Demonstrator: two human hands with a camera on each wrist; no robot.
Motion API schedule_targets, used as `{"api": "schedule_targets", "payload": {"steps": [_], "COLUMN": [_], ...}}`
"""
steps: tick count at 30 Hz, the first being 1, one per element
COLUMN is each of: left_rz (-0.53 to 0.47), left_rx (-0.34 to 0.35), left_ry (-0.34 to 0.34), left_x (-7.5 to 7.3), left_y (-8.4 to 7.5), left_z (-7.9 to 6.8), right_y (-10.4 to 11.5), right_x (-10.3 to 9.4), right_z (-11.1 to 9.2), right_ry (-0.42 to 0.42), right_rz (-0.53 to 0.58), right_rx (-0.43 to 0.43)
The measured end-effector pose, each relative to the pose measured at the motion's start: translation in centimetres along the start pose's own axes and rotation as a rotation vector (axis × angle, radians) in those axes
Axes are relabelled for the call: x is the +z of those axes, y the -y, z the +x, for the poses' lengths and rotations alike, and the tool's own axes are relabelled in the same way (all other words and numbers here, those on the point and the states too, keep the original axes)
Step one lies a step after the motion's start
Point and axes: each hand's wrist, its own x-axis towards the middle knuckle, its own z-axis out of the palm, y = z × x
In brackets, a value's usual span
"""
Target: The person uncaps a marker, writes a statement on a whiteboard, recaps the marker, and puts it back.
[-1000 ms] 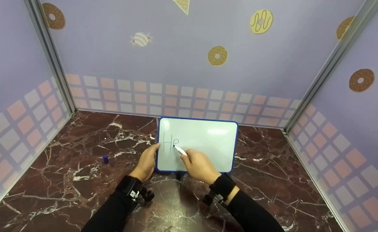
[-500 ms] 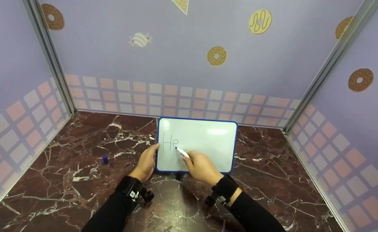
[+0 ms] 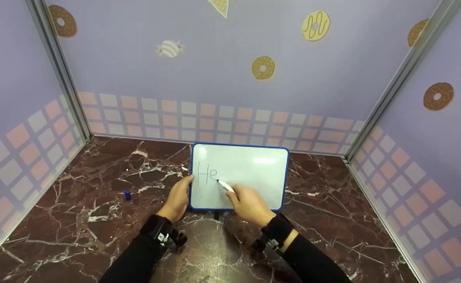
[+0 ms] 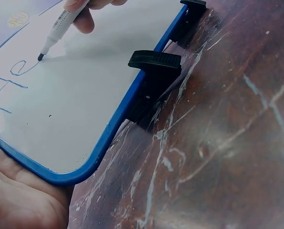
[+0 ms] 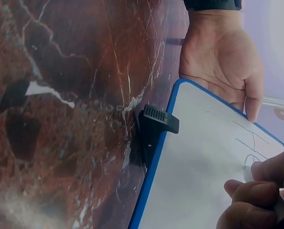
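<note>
A blue-rimmed whiteboard (image 3: 254, 173) leans back on the table, with "He" written in thin dark strokes at its left. My left hand (image 3: 177, 198) holds its left edge, the thumb at the rim and the other fingers passing behind, where they are hidden. In my right hand (image 3: 250, 204) a white marker (image 3: 225, 186) is pinched between thumb and fingers. The left wrist view shows the marker's dark tip at the end of the "e" tail, at the board's surface. Black feet (image 4: 153, 59) clasp the board's lower edge.
A small blue marker cap (image 3: 127, 195) stands on the dark red marbled table (image 3: 108, 232), left of the left hand. Patterned lilac panels (image 3: 214, 70) rise behind and at both sides, joined by metal posts (image 3: 403, 82).
The right hand and marker have shifted slightly right, lengthening the tail of the "e". The left hand keeps its place at the board's left edge.
</note>
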Motion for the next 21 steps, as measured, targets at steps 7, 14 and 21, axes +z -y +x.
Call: {"api": "schedule_targets", "payload": {"steps": [7, 14, 21], "left_rz": [-0.002, -0.004, 0.015], "left_rx": [0.006, -0.004, -0.004], "left_ry": [-0.006, -0.003, 0.004], "left_x": [0.03, 0.06, 0.04], "left_y": [0.01, -0.07, -0.12], "left_z": [0.04, 0.02, -0.09], "right_y": [0.01, -0.06, -0.08], "right_x": [-0.22, -0.31, -0.33], "right_z": [0.02, 0.06, -0.01], "right_ry": [0.003, -0.006, -0.018], "right_rz": [0.016, 0.005, -0.008], "right_rx": [0.017, 0.016, -0.001]}}
